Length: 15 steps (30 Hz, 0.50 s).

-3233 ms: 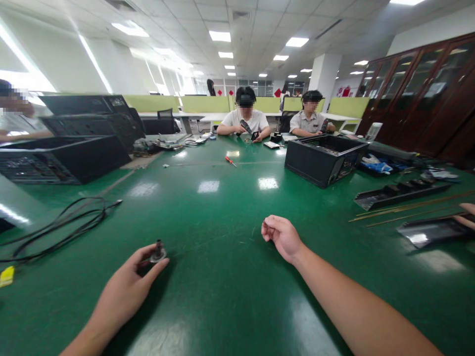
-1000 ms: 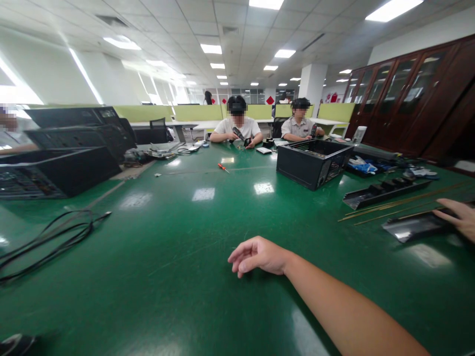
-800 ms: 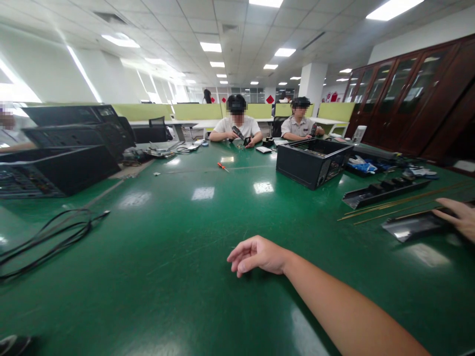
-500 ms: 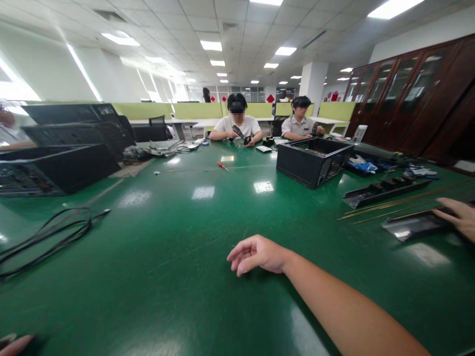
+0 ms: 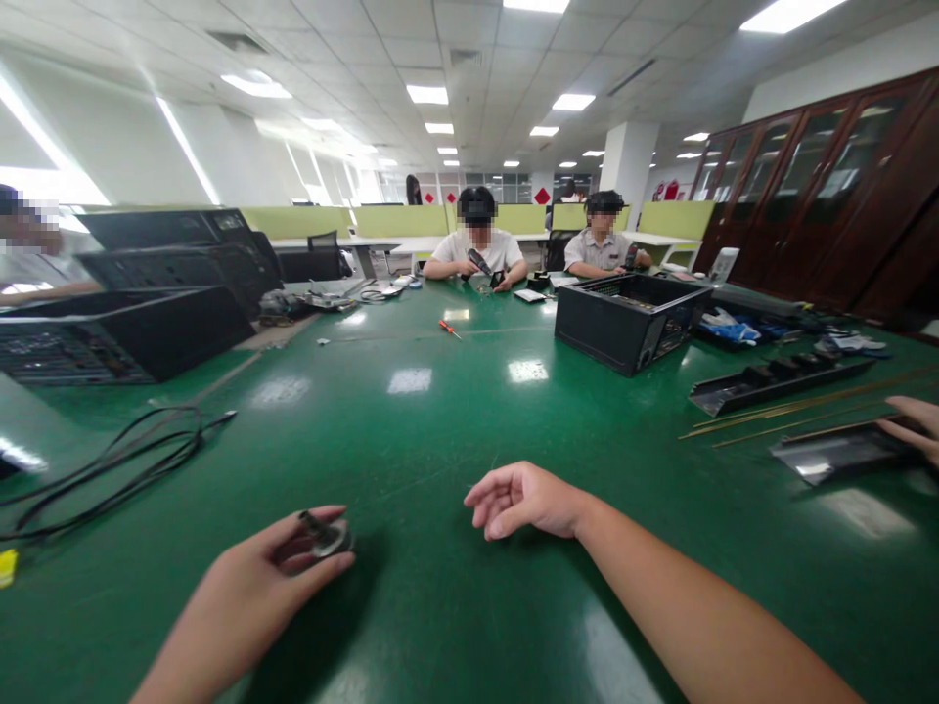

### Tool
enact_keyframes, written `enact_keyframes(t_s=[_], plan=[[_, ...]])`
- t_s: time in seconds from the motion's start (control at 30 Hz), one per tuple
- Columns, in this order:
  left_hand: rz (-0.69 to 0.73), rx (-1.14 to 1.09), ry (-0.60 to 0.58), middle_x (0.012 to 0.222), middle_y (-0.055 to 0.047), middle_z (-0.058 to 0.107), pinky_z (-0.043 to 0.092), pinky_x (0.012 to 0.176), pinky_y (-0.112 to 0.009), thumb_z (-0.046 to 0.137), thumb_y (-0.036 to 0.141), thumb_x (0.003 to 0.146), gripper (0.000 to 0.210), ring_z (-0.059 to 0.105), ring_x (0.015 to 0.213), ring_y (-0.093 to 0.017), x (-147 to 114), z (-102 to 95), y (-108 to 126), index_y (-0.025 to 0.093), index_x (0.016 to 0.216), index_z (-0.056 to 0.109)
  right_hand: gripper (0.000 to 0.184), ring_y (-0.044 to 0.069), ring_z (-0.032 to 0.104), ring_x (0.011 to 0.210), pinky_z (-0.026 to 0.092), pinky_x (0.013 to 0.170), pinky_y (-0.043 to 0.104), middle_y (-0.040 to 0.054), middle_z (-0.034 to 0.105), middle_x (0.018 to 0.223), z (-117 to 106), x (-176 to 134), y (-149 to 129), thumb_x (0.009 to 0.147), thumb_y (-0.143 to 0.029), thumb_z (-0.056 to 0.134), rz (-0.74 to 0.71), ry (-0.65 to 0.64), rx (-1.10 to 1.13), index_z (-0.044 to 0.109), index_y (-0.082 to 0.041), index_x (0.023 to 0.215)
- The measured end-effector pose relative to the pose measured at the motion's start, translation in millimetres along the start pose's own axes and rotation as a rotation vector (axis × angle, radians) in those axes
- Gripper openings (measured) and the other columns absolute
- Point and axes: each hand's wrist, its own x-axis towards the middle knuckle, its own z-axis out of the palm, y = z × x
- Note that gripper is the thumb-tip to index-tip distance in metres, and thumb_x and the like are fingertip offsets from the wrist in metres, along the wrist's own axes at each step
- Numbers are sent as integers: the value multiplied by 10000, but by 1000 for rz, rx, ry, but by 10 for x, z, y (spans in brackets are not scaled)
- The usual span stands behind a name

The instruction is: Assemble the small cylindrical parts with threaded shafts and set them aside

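My left hand is closed around a small dark piece with a stubby stem and a round, silvery base, pinched between the thumb and fingers just above the green table. Its exact kind is hard to make out. To the right, my right hand rests on its side on the tabletop, fingers loosely curled and apart from the thumb, with nothing visible in it. A bare stretch of tabletop lies between the two hands.
Black cables loop at the left. Computer cases stand at the left and right. An orange screwdriver lies mid-table. At right, another person's hand touches a dark metal channel near thin rods. Co-workers sit across.
My left hand has come in from the lower left corner, carrying the small dark piece toward the middle. My right hand stays in nearly the same pose. The view has shifted slightly left.
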Motion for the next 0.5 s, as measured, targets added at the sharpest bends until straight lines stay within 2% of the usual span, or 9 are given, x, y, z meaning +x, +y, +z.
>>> enact_keyframes(t_s=[0.07, 0.17, 0.23, 0.33, 0.5], plan=[[62, -21, -165, 969, -21, 757, 572, 883, -367, 801, 423, 658, 534, 723, 904, -243, 60, 302, 198, 218, 1128, 653, 561, 127, 676, 710, 522, 680, 253, 48, 723, 866, -35, -19, -13, 535, -138, 876, -1, 16, -22, 678, -122, 1060], [232, -20, -271, 1014, -15, 744, 544, 902, -352, 752, 275, 700, 395, 706, 923, -223, 116, 749, 503, 229, 1084, 671, 568, 116, 665, 692, 516, 661, 245, 28, 707, 872, -38, -34, -11, 545, -73, 812, -30, 61, -83, 621, -139, 1075], [316, -56, -329, 995, -7, 739, 542, 868, -331, 725, 223, 713, 336, 696, 917, -213, 152, 951, 612, 234, 1047, 688, 544, 98, 638, 660, 505, 645, 234, 1, 688, 855, -6, -32, 10, 551, -44, 777, -61, 91, -140, 587, -157, 1048], [368, -113, -327, 965, -9, 726, 533, 837, -312, 716, 207, 729, 295, 683, 891, -200, 211, 1065, 581, 232, 1022, 702, 520, 85, 604, 641, 475, 607, 211, -19, 662, 853, 55, -22, 51, 572, -39, 767, -120, 136, -247, 550, -181, 1023], [430, -98, -345, 1022, -11, 703, 502, 855, -305, 692, 223, 785, 293, 656, 953, -191, 245, 1017, 349, 277, 1071, 723, 480, 94, 594, 644, 462, 592, 220, -2, 658, 890, 111, -26, 72, 607, -55, 758, -120, 211, -350, 559, -180, 1025]])
